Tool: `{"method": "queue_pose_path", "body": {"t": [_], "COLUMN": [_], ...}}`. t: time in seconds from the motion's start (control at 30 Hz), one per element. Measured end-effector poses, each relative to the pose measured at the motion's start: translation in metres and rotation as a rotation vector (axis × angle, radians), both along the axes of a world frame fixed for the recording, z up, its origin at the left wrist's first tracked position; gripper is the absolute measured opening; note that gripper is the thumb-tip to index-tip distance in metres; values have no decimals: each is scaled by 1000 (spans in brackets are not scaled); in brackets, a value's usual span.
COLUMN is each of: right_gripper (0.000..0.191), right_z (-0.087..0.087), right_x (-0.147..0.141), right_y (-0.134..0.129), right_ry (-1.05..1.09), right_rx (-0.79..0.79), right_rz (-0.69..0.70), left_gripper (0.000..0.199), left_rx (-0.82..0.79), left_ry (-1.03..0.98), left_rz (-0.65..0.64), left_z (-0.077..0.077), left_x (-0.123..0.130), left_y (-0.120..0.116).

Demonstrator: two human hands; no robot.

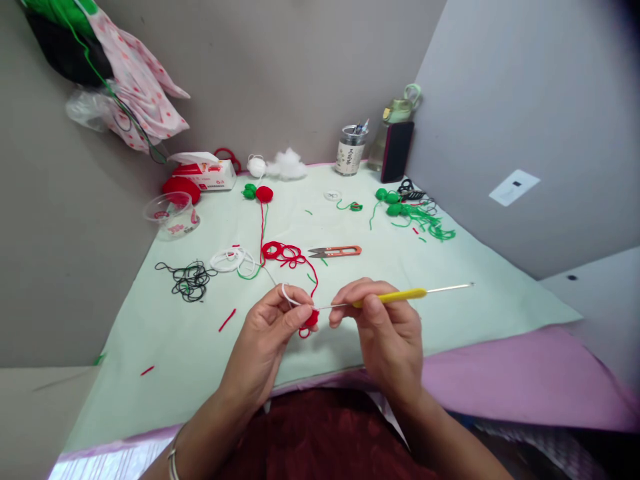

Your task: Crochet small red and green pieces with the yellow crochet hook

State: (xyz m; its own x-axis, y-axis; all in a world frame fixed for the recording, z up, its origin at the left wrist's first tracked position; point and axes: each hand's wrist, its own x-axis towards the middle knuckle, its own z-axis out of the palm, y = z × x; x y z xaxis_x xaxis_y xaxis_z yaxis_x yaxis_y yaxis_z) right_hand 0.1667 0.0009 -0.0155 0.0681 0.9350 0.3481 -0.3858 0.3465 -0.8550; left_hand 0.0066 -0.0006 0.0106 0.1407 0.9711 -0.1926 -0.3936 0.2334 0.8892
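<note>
Between the thumb and fingers of my left hand [273,330] is a small red crochet piece [312,319], with a white yarn strand looping over the fingers. My right hand [387,327] grips a crochet hook by its yellow handle [395,297]; one thin metal end reaches the red piece, the other points right. Red yarn [290,255] runs from loose coils on the table down to the piece. White yarn [234,259] lies coiled beyond my left hand. Orange-handled thread snips [340,252] rest just beyond both hands.
Black yarn [190,280] lies tangled at left, near a clear plastic cup [177,220] and a tissue box [205,175]. White stuffing [287,165], a pen jar [351,152], a bottle [380,143] and a phone [398,152] stand along the back. Green crochet pieces [395,209] lie right.
</note>
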Motion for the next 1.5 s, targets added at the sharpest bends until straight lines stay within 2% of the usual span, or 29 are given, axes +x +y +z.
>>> {"method": "queue_pose_path", "body": {"t": [0.57, 0.87, 1.2, 1.37, 1.5], "right_gripper": [21, 21, 20, 22, 22], "right_z": [-3, -3, -6, -7, -5], "right_x": [0, 0, -2, -1, -1], "right_y": [0, 0, -3, -5, -5], "right_ry": [-2, -31, -45, -69, -99], "right_rx": [-2, -3, 41, 63, 78], "right_rz": [6, -1, -18, -32, -40], "left_gripper": [22, 24, 25, 21, 15], "left_rx": [-20, 17, 6, -1, 55], "left_ry": [5, 55, 17, 3, 41], "left_rz": [-28, 1, 24, 26, 19], "left_z": [-3, -3, -6, -9, -13], "left_x": [0, 1, 3, 1, 0], "left_y": [-2, -1, -3, -4, -4]}}
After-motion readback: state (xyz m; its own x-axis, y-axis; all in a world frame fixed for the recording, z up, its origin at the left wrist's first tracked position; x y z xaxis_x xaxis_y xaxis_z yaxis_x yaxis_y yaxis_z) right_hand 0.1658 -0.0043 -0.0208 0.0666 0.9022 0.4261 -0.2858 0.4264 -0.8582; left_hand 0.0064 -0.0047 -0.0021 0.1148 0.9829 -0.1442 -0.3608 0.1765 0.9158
